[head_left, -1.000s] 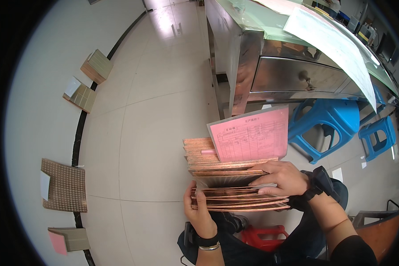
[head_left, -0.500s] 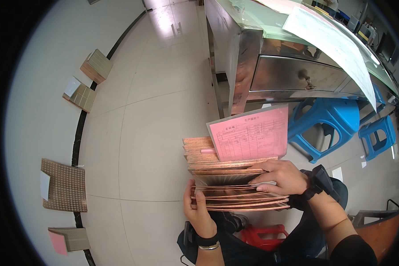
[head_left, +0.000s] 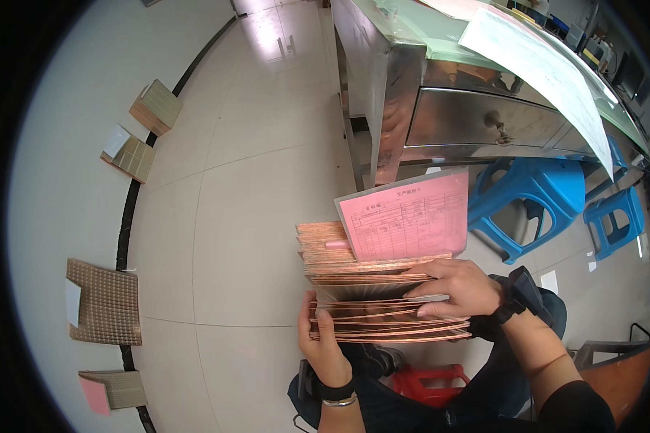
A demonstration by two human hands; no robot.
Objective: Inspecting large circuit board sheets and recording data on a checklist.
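A thick row of thin copper-coloured boards (head_left: 383, 334) stands on edge in front of me, with a wedge-shaped gap parting the nearer boards from the packed rear ones. My left hand (head_left: 326, 352) is closed on the left ends of the nearer boards, thumb on top and fingers round the side. From the right, my right hand (head_left: 461, 287) is closed on the boards' right side, its fingers reaching into the gap. Some of its fingertips are hidden between the boards. A pink printed card (head_left: 409, 222) in a clear sleeve sticks up from the rear of the row.
Several other board stacks, one a brown gridded bundle (head_left: 107, 303), lean along the left wall. Ahead stands a metal desk (head_left: 484, 119) with a drawer and overhanging paper sheets (head_left: 538, 68). Blue stools (head_left: 545, 187) are at the right, and a red stool (head_left: 430, 386) is below the boards.
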